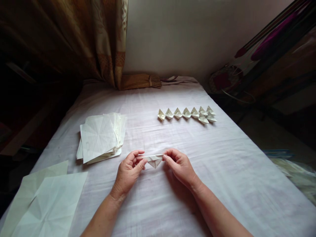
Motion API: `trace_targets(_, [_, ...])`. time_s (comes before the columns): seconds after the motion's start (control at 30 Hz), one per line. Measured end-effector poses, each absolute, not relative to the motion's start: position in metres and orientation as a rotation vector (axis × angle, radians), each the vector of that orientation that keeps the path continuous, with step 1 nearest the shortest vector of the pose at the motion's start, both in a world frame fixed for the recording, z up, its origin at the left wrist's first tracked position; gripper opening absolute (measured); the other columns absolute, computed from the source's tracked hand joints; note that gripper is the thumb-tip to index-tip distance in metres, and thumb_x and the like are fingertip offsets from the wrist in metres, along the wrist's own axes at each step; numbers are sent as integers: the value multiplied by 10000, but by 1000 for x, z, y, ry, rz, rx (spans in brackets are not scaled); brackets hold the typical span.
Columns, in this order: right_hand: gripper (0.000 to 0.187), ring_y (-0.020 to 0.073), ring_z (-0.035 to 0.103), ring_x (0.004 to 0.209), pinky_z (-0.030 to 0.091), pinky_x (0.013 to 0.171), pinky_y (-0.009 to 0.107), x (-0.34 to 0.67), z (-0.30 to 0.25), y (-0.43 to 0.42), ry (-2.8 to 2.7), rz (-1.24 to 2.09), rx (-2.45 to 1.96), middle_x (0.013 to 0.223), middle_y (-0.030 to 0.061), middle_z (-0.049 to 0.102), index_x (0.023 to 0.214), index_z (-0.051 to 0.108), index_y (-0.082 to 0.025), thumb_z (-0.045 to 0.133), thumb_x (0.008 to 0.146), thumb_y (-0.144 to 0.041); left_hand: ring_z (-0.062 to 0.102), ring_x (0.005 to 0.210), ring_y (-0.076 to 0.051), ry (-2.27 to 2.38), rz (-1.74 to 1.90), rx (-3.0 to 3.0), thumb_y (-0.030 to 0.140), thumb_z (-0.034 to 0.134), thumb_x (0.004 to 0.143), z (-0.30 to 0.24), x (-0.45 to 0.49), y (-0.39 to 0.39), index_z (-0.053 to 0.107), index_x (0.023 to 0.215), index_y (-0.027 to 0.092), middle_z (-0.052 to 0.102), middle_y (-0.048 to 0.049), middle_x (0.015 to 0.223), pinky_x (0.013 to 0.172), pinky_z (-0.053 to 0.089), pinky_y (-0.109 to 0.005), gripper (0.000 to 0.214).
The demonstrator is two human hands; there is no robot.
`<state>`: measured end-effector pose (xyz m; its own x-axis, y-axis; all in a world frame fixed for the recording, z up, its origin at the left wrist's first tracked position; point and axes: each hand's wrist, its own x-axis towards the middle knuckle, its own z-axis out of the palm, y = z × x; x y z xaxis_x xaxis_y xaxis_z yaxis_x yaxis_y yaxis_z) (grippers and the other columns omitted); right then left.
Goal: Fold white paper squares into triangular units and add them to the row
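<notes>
Between my two hands is a small folded paper [154, 161], its lower part a downward-pointing triangle. My left hand [129, 171] pinches its left end between thumb and fingers. The right end is gripped by my right hand [179, 166], thumb in front. Beyond them, a row of small folded paper boats [177, 113] stands on the sheeted surface, with a couple more in front of the row's right end. A stack of creased square papers [98, 135] lies to the left of my hands.
Larger creased sheets [49, 200] lie at the near left. A pale bedsheet [222, 184] covers the surface. At the far edge hangs a brown-gold curtain [108, 42] beside a plain wall [185, 39]. Plastic-wrapped items [293, 168] sit beyond the right edge.
</notes>
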<state>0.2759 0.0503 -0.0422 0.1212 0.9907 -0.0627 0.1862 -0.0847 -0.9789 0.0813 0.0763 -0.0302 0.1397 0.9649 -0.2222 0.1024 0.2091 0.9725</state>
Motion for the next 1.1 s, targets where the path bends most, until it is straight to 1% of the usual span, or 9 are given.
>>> trace_targets(0.2, [176,118,528,594,435,598,236,276,-40,51,-1196,1141,-1396,647,-17,609,725,632,-185,592,785,-345,581,603,-111,1273,898,1149,356,735,670,-31,80,76,660,968,148,660,-2,712,588,460,-218,371])
trace_targets(0.33, [168,122,555,620,450,617,236,275,-40,52,-1145,1147,-1380,667,-11,633,723,651,-183,606,778,-335,571,604,-106,1292,920,1144,361,734,669,-31,83,76,660,987,147,659,2,692,579,443,-205,390])
trace_targets(0.5, [154,151,615,714,496,701,263,274,-43,52,-1099,1078,-1353,750,12,691,752,699,-193,650,761,-339,498,499,-88,1314,830,1129,416,738,660,-25,80,78,691,945,147,621,15,617,460,365,-189,394])
trace_targets(0.67, [146,178,652,759,521,727,288,274,-43,51,-1064,1048,-1358,795,32,734,763,740,-206,684,736,-338,411,421,-59,1303,742,1091,453,738,651,-19,77,79,723,892,136,604,12,573,385,291,-175,399])
trace_targets(0.8, [134,167,651,710,522,691,279,274,-38,50,-1052,1102,-1355,747,25,733,741,750,-210,691,714,-327,346,379,-35,1316,778,1091,447,741,643,-20,76,80,732,889,142,541,47,519,354,242,-160,391])
trace_targets(0.9, [135,152,637,656,512,648,266,274,-34,50,-1066,1154,-1366,704,22,724,729,750,-206,686,717,-324,318,339,-31,1305,731,1066,462,718,676,-20,75,80,716,958,147,507,69,464,337,231,-151,423])
trace_targets(0.97, [137,147,631,637,503,628,258,274,-33,50,-1072,1179,-1384,699,24,724,731,750,-203,691,714,-325,365,342,-40,1285,712,1046,473,712,683,-20,74,80,703,986,147,558,50,500,328,254,-147,445])
trace_targets(1.1, [155,157,641,650,503,624,260,274,-36,49,-1097,1180,-1413,714,36,735,765,759,-200,708,710,-336,497,415,-63,1243,745,1008,493,732,659,-17,74,80,683,999,146,696,-31,739,328,331,-150,489])
